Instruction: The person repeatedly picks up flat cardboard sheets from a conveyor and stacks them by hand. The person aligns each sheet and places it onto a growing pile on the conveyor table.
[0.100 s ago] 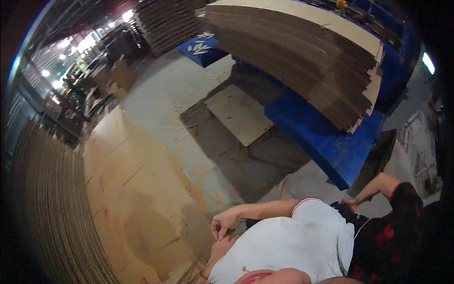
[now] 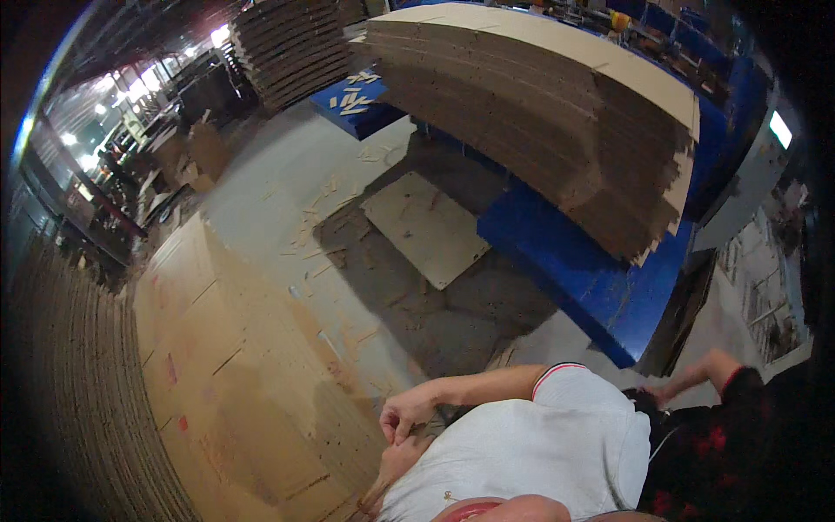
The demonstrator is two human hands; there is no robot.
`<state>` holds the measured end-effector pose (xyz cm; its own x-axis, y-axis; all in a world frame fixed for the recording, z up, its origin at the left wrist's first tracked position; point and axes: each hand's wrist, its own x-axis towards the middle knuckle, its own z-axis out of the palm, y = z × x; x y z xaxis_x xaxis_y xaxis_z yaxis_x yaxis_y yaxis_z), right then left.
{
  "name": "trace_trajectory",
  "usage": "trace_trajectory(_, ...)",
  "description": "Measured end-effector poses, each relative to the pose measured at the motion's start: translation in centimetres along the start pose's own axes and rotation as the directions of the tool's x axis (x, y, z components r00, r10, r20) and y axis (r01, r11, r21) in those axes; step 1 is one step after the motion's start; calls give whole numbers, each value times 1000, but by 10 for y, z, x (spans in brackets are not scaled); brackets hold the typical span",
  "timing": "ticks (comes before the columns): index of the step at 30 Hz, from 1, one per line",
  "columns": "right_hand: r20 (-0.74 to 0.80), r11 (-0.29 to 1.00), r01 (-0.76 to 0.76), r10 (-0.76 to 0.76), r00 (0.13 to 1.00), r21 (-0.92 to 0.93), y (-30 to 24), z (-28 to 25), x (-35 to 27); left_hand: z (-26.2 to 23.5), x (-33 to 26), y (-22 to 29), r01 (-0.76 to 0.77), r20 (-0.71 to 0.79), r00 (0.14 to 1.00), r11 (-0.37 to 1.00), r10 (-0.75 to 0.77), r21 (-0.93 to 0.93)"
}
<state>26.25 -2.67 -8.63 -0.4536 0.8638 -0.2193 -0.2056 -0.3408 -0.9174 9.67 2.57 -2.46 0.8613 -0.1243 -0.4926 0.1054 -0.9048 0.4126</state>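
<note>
While both hands (image 2: 407, 416) touch, flat stacked tan cardboard (image 2: 252, 391) lies nearby.

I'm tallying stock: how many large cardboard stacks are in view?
3: the near-left stack, the upper-right stack over a blue platform, and the back stack near the top. Others may be hidden.

Head-worn fisheye looks down across the floor (image 2: 261, 161).
</note>
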Motion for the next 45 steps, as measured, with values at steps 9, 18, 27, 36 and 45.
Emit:
trace_trajectory(9, -459, 743, -56, -350, 817, -667, -110, -297, -112, -172, 259, -108, -440, -348, 779, 850, 522, 291)
trace_trajectory(18, 44, 146, -797, -988, -149, 587, -296, -400, -557, -436, 503, -119, -566, -396, 604, 721, 692, 398)
trace_trajectory(27, 101, 379, -632, -897, -430, 675, -260, -439, -618, -637, 749, 10, -655, -545, 125, 482, 829, 582)
trace_trajectory(36, 177, 521, -651, -836, -520, 553, -215, -439, -624, -867, 973, 152, -503, -612, -78, 499, 787, 706)
trace_trajectory(45, 52, 581, -562, -721, -691, 589, -258, -425, -626, -909, 1047, 277, -658, -560, 60, 454, 826, 600)
